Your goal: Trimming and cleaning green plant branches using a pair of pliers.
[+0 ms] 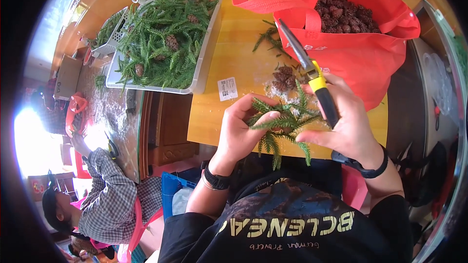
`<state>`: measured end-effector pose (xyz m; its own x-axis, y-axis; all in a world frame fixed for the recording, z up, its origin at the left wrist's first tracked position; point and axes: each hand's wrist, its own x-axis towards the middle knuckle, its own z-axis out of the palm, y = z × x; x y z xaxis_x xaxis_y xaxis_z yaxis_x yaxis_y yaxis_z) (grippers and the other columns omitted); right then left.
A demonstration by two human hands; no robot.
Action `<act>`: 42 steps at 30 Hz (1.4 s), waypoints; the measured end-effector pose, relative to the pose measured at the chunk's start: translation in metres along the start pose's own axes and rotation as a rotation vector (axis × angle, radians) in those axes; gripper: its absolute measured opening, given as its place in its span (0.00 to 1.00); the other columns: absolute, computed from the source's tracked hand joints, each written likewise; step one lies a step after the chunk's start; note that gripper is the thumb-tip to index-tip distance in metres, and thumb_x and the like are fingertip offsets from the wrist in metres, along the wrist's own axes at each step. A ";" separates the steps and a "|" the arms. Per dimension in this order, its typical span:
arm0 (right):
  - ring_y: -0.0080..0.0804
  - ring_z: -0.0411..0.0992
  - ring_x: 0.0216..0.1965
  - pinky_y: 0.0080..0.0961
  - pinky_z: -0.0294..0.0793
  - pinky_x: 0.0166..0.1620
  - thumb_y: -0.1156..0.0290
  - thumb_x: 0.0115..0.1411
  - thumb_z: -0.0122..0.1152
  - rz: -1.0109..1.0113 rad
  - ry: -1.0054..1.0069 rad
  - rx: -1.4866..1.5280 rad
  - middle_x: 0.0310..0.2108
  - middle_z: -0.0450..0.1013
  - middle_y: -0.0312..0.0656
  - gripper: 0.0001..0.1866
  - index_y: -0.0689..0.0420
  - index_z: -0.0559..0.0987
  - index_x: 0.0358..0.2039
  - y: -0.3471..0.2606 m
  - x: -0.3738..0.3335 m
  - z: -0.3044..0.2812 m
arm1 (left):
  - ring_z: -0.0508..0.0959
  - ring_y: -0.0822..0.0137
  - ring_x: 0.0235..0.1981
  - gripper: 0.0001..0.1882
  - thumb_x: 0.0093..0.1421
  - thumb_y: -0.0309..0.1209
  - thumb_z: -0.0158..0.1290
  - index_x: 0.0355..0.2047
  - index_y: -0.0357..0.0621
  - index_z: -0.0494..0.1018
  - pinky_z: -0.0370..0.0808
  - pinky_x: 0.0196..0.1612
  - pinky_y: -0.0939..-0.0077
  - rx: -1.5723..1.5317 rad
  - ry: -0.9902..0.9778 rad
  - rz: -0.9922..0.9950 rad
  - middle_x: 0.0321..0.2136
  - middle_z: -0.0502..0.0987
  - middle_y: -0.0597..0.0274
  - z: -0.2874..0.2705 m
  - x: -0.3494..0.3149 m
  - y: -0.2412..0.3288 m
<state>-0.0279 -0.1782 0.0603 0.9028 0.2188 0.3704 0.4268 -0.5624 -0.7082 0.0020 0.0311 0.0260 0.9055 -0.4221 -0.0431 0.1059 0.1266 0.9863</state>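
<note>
My left hand [238, 132] is closed on a green artificial pine sprig [273, 142], thumb on top of its centre and needled branches spreading out below and to the right. In my right hand [351, 119] is a pair of long-nosed pliers [318, 82] with yellow and black handles, jaws pointing up and to the far left. The right thumb reaches out by the sprig's right side; whether it touches cannot be made out. Just beyond the sprig, brown pine cones [283, 79] lie on the yellow table [234, 122].
A red fabric bag [356, 63] full of pine cones [343, 14] stands at the far right. To the left, a white bin [199, 80] holds pine branches with cones. Near it lies a white label [227, 89]. A person in a checked shirt [109, 204] sits at another table on the left.
</note>
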 end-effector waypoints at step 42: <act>0.12 0.52 0.23 0.13 0.54 0.25 0.74 0.50 0.60 0.486 -0.083 0.417 0.21 0.56 0.25 0.11 0.58 0.68 0.31 0.007 -0.007 0.016 | 0.72 0.69 0.45 0.17 0.60 0.29 0.49 0.47 0.35 0.64 0.68 0.50 0.72 -0.244 -0.168 -0.189 0.40 0.72 0.59 0.003 -0.003 -0.010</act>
<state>-0.0305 -0.1705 0.0431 0.9924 0.0875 -0.0870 -0.0615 -0.2599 -0.9637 -0.0028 0.0287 0.0171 0.7822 -0.5982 -0.1741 0.3788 0.2348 0.8952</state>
